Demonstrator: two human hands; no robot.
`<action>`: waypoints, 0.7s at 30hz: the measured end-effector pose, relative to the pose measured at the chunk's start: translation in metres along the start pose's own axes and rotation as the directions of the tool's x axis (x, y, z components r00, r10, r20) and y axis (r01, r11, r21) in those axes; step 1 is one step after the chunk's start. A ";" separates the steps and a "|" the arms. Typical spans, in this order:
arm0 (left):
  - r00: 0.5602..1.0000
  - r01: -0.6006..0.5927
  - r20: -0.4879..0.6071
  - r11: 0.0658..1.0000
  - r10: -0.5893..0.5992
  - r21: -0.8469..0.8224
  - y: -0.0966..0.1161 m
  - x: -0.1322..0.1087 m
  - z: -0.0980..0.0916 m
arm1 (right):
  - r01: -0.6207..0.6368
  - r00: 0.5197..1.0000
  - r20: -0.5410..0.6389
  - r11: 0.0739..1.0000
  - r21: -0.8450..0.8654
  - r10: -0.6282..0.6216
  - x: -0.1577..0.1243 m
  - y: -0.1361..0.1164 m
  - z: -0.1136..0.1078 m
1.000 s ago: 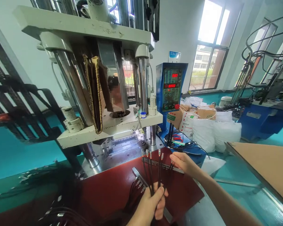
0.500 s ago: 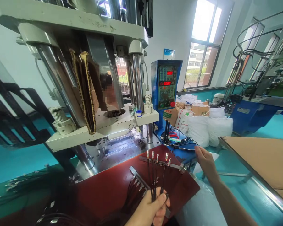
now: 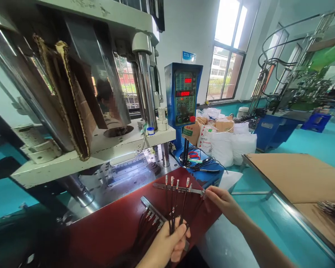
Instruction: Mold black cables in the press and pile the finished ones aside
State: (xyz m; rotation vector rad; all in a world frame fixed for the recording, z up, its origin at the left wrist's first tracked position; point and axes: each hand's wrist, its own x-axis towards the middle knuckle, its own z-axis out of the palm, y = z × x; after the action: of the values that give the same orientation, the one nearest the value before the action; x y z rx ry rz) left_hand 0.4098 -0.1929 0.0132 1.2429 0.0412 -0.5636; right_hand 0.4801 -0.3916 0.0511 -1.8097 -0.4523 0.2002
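Several black cables with metal tips pointing up are held in my left hand, its fingers wrapped round them. Behind the tips lies a thin metal bar on the red board. At the right end of that bar is my right hand, thumb and fingers pressed together on a small metal piece there; its exact shape is hidden. Left of my left hand, a second metal bar holds a row of cable ends, their black cables trailing toward the front.
A press with folded cardboard on it stands at the left. Behind the board are a blue control box and scissors among cables. A cardboard-covered table is at the right.
The view has turned right. My right hand has moved left and down from beside the blue surface to the bar's right end. My left hand still holds the cables.
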 end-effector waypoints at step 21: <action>0.987 0.059 0.146 0.996 -0.069 0.070 0.006 -0.010 0.000 | 0.311 0.936 0.260 0.906 -0.286 -0.240 0.044 -0.056 -0.004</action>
State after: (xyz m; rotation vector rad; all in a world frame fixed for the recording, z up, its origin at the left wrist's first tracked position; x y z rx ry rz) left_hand 0.4035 -0.1877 0.0220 1.2634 -0.0630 -0.7169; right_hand 0.5106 -0.3648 0.1099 -2.0250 -0.9403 0.1321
